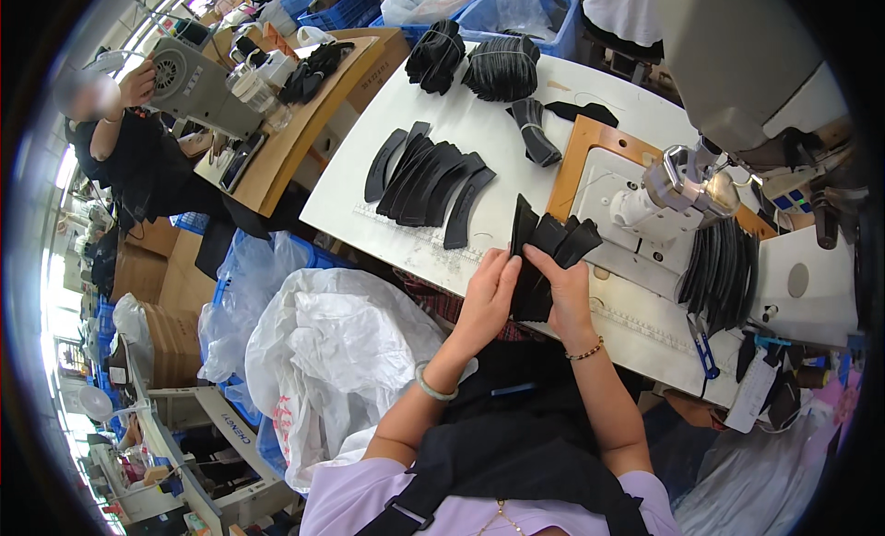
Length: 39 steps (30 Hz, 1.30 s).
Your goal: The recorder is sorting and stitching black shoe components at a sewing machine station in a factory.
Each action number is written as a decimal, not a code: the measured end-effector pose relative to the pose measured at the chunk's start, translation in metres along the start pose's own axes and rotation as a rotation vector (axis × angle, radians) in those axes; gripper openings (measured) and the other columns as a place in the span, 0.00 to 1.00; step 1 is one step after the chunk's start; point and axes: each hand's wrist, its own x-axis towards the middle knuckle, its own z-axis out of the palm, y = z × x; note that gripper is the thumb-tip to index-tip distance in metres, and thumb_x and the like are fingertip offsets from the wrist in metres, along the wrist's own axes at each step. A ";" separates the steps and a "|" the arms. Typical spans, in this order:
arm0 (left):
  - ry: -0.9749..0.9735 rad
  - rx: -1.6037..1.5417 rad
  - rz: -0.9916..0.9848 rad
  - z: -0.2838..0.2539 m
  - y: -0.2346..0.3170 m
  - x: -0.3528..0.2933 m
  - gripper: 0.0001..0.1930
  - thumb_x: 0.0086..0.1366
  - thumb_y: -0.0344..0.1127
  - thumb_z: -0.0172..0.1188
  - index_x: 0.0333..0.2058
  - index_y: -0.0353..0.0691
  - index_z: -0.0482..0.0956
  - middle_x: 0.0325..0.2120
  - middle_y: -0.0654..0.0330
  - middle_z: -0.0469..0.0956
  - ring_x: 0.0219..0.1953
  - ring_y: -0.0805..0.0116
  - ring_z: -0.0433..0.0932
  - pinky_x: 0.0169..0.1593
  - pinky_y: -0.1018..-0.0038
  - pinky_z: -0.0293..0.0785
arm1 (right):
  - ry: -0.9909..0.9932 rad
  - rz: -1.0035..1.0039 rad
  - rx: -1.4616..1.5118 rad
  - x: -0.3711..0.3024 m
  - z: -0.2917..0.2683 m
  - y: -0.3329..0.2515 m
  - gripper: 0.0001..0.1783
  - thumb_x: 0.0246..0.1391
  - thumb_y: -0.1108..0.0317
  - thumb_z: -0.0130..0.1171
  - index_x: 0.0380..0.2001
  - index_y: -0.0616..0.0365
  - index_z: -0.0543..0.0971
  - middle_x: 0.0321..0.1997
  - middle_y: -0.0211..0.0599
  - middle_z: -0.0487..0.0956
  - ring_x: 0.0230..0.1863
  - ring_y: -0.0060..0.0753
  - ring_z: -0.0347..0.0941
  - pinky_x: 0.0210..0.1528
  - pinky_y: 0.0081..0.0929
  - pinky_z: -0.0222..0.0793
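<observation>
At the front edge of the white table (343, 200), my two hands are close together over black curved pieces that look like fabric or leather. My left hand (490, 294) pinches one upright black piece (523, 224) between thumb and fingers. Beside it, my right hand (566, 294) has its thumb against the pieces and its fingers around a fanned bunch of black pieces (564, 240), some hanging below the hands. A spread row of similar black pieces (431, 181) lies on the table ahead and to the left. Parts of my fingers are hidden behind the pieces.
A sewing machine head (678, 190) stands to the right. Next to it lie stacked black strips (721, 270) and blue-handled thread snips (703, 348). Tied black bundles (502, 68) sit at the table's back. Left is a white sack (336, 342); a co-worker (124, 153) sits far left.
</observation>
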 end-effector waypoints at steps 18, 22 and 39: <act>0.516 0.474 -0.021 -0.056 -0.004 0.037 0.14 0.62 0.34 0.61 0.43 0.32 0.74 0.29 0.57 0.73 0.28 0.66 0.73 0.34 0.72 0.71 | 0.041 0.046 0.204 0.000 -0.006 -0.008 0.17 0.54 0.75 0.59 0.47 0.64 0.72 0.42 0.39 0.78 0.41 0.33 0.78 0.46 0.28 0.75; 0.462 0.871 0.055 -0.080 -0.005 0.063 0.20 0.57 0.37 0.65 0.44 0.33 0.71 0.38 0.52 0.71 0.38 0.54 0.75 0.38 0.65 0.74 | 0.012 0.134 0.262 0.000 -0.003 -0.004 0.16 0.53 0.76 0.60 0.46 0.66 0.73 0.41 0.39 0.78 0.41 0.33 0.78 0.46 0.27 0.75; 0.300 0.907 -0.073 -0.082 -0.003 0.075 0.17 0.54 0.34 0.65 0.39 0.33 0.71 0.38 0.48 0.76 0.39 0.49 0.76 0.42 0.62 0.73 | -0.123 0.305 0.234 0.001 0.008 -0.008 0.18 0.52 0.68 0.65 0.44 0.63 0.75 0.41 0.34 0.78 0.42 0.25 0.75 0.45 0.23 0.72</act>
